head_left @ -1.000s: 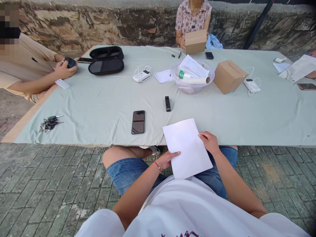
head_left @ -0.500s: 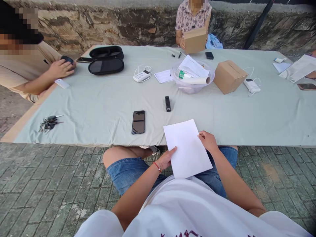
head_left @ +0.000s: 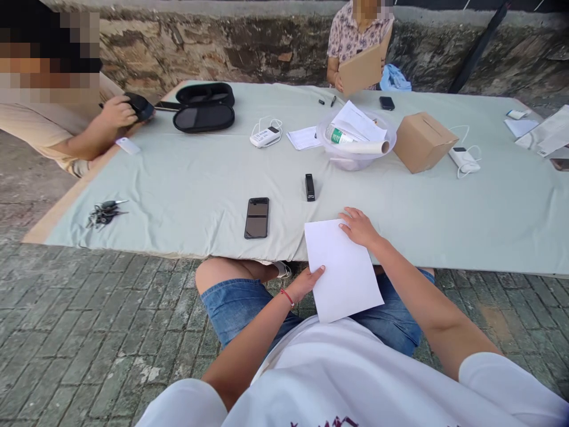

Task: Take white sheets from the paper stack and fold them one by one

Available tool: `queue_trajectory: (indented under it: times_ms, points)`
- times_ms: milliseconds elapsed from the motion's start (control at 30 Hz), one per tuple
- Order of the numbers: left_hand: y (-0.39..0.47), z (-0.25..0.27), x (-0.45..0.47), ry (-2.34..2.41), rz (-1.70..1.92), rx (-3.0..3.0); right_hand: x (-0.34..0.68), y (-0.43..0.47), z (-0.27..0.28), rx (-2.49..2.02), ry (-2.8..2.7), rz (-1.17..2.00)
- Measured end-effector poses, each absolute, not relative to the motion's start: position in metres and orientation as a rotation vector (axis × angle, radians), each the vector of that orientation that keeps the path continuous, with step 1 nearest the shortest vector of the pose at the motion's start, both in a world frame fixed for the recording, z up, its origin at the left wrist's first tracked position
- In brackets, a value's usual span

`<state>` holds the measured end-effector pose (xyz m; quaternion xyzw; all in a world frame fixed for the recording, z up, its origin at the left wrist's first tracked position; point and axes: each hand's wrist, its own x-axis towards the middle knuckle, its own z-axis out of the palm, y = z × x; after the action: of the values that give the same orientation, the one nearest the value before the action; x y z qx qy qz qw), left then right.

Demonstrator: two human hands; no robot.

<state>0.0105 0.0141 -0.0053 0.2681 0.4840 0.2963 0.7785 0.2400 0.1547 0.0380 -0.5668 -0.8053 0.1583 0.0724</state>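
White sheets of paper (head_left: pixel 344 276) lie partly over the table's near edge and partly over my lap. My left hand (head_left: pixel 307 281) grips their left side, thumb on top and fingers hidden underneath. At the top right corner is my right hand (head_left: pixel 358 226), its fingers spread and the thumb at the paper's upper edge. A black stapler (head_left: pixel 310 187) stands just beyond the paper. To its left a dark phone (head_left: pixel 256 218) lies flat on the cloth.
On the cloth-covered table (head_left: pixel 195 178) are keys (head_left: pixel 105 213), a black case (head_left: pixel 203 108), a plastic bowl (head_left: pixel 351 157) with papers and a roll, a cardboard box (head_left: pixel 424 142) and white devices with cords. A person opposite holds cardboard (head_left: pixel 362 70); another sits at the left.
My right hand has moved from the paper's right edge up to its top right corner, and its fingers have spread. My left hand keeps its hold. The person opposite has tilted the cardboard.
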Motion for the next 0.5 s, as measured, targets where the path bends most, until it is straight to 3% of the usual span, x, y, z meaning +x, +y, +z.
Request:
queue_trajectory:
  times_ms: [500]
  points:
    - [0.005,-0.007,0.005,0.982,0.627,0.393,0.269,0.156,0.057,-1.681,-2.386,0.847]
